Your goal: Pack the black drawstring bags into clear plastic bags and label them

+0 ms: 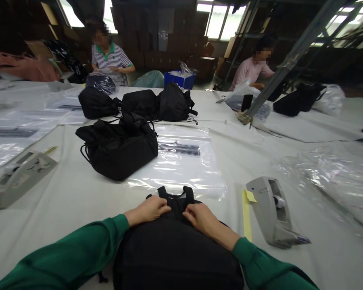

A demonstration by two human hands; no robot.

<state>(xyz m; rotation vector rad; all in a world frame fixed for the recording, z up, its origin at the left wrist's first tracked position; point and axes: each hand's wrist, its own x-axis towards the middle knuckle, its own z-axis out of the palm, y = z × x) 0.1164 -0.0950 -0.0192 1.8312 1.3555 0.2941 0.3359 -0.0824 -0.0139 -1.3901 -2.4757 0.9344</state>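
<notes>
A black bag (175, 249) lies flat on the white table (78, 193) right in front of me. My left hand (149, 210) and my right hand (201, 217) rest on its far end, fingers curled and pinching the fabric near the straps (175, 196). Both sleeves are green. Just beyond the bag lies a clear plastic bag (181, 165) with a dark zip strip.
A stuffed black bag (119, 147) sits left of centre, with several more black bags (145, 102) behind it. Grey tape dispensers stand at left (19, 175) and right (272, 211). Loose plastic (335, 173) lies at right. Two people work at the far side.
</notes>
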